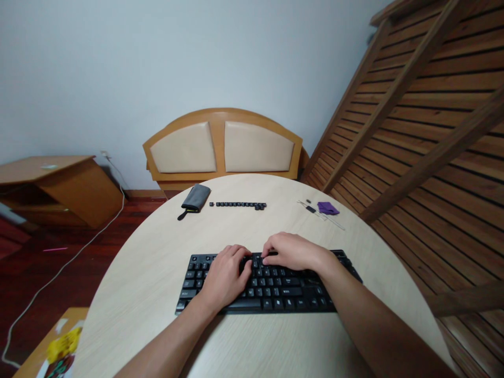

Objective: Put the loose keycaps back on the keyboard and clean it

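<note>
A black keyboard (271,303) lies near the front of the round table (157,273). My left hand (227,274) rests over its upper left part, fingers curved and spread on the keys, thumb apart from the forefinger. On the right, my right hand (291,252) reaches over the top rows, thumb and forefinger tips close together at the keyboard's back edge. Whatever may be between those tips is too small to make out. Behind the keyboard, a row of loose black keycaps (241,205) stands lined up, with a few more in front of its right end.
A grey zipped pouch (197,198) lies at the back left. A purple cloth (328,208) sits at the back right, beside thin metal tools (334,223) and a small black piece (311,209). Beyond the table are a headboard (219,142) and a wooden slatted frame (394,142).
</note>
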The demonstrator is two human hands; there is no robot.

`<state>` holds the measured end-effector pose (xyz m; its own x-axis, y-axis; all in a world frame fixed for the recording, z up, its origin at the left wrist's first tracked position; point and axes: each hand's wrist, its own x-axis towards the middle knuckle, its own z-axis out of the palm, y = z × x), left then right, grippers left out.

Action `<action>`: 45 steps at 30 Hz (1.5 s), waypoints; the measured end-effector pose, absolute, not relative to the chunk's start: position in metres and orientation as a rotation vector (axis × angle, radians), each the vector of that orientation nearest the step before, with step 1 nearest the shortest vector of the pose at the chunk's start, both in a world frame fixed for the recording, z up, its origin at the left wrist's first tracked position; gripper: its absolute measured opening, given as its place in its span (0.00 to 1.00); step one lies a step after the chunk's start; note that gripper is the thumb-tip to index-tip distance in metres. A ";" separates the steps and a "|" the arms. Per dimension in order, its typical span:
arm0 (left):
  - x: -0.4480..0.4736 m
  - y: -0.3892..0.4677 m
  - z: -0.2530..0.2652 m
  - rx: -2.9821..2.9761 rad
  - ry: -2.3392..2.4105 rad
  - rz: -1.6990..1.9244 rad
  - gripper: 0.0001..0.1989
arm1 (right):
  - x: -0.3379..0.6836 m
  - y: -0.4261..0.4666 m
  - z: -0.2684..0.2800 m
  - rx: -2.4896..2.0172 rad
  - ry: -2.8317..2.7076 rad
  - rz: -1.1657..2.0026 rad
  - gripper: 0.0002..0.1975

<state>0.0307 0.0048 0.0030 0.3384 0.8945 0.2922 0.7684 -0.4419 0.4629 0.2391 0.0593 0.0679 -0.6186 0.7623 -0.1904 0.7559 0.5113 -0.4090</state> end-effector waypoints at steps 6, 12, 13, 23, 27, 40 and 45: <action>0.031 0.005 0.004 2.359 1.501 0.757 0.08 | 0.238 0.056 0.072 -1.378 -2.743 0.690 0.07; 0.030 0.005 0.002 2.354 1.503 0.748 0.08 | 0.236 0.053 0.077 -1.398 -2.765 0.673 0.08; 0.030 0.005 0.002 2.354 1.503 0.745 0.08 | 0.235 0.053 0.077 -1.400 -2.770 0.683 0.08; 0.031 0.004 0.005 2.355 1.504 0.735 0.08 | 0.236 0.053 0.075 -1.412 -2.765 0.704 0.08; 0.031 0.004 0.004 2.361 1.503 0.744 0.08 | 0.236 0.053 0.076 -1.416 -2.772 0.719 0.09; 0.030 0.005 0.003 2.355 1.502 0.739 0.08 | 0.236 0.054 0.075 -1.378 -2.778 0.729 0.09; 0.030 0.005 0.001 2.362 1.497 0.735 0.08 | 0.235 0.054 0.072 -1.361 -2.786 0.730 0.08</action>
